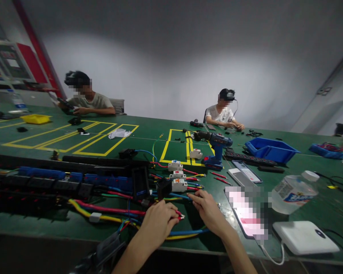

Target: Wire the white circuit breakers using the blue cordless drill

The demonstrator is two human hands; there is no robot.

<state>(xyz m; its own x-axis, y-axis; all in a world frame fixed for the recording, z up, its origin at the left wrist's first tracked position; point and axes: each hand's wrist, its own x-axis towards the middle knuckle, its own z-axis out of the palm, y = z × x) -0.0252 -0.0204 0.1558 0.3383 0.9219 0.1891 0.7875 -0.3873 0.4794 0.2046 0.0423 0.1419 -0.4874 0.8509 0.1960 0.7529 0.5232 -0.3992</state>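
Red wire point(179, 216): a thin red lead with a pale metal tip is poking out to the right of a closed fist, at the near edge of the green table point(317, 205), just in front of the breakers.
Left hand point(159, 220): its fingers are curling together and clamping on the red wire, knuckles facing up.
Right hand point(208, 208): it is lying palm down just right of the wire tip, fingers held together and stretched flat, the forefinger pointing left toward the breakers; it is gripping nothing.
Cable bundle point(108, 211): thick red, yellow, blue and green cables are running under both hands and off to the left.
Breakers point(178, 179): three small white units are sitting in a row just beyond the hands, with short coloured wires fanning out to their right.
Black rails point(57, 179): long black and blue strips are lying at the left.
Drill point(215, 146): a blue drill is standing farther back.
Phone point(247, 213): a lit phone is lying right of the right hand, next to a bottle point(293, 192) lying on its side and a white power bank point(304, 238).
Other people: two people are sitting at the far side of the table, hands busy.
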